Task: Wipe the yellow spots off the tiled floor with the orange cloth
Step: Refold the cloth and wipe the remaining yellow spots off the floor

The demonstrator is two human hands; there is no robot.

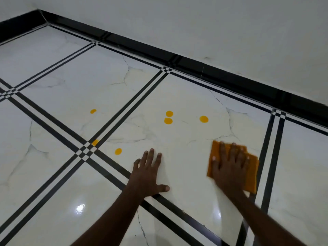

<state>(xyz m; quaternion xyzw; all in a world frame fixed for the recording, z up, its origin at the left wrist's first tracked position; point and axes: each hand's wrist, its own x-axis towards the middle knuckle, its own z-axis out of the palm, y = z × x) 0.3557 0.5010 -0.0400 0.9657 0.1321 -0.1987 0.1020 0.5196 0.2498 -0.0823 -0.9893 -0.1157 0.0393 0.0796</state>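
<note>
While six yellow spots remain on the tiled floor [53, 71], all lie far and left of the orange cloth [252, 176], so the wipe has to travel away from the person and leftward.

Left to right: far-left spot [93, 111] alone on the left tile; seam spot [95, 142] on the black grout crossing [85, 151]; near spot [118, 151] just right of that crossing, closest to the left hand [148, 172]. Then a touching pair [168, 117], one above the other, mid tile. Last, the right spot [203, 119], straight beyond the cloth and apart from it; likely the first target.

Left hand: flat on the bare tile, fingers spread, thumb out to the right, holding nothing, looks like a brace. Between near spot and cloth.

Right hand [230, 167]: palm down on the cloth, fingers spread and extended, pressing it to the floor, not pinching. Cloth folded, roughly rectangular, long axis running near to far, by the right-hand black grout line [270, 157]. No spot visible under it; cannot tell what the hand covers.

The right hand is nearer the pair and the right spot; the left hand is nearer the three left ones but has no cloth. Black skirting [230, 75] and white wall [213, 23] beyond.
</note>
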